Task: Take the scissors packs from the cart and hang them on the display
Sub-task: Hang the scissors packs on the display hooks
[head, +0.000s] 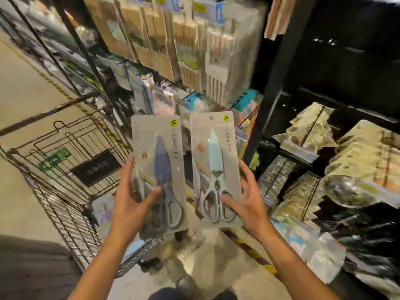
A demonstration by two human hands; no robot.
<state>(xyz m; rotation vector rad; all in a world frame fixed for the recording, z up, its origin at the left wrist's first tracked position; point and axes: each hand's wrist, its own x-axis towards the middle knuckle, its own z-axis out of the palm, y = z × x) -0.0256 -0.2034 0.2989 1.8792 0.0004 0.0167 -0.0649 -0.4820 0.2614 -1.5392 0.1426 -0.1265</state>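
Left hand (138,191): grips the dark-bladed scissors pack (159,172), thumb across its front.
Right hand (249,198): holds the light-bladed scissors pack (215,167), thumb on the handles.
Packs: 2, upright, side by side, apart.
Wire cart (65,169): at 9 o'clock.
Display (216,50): hanging goods at 12 o'clock.

I see both forearms bare up to the bottom edge of the view, no sleeves, watch or rings that I can make out; the left hand (132,198) and right hand (249,202) are ungloved; below, between the arms, a dark shoe toe (186,296) shows.
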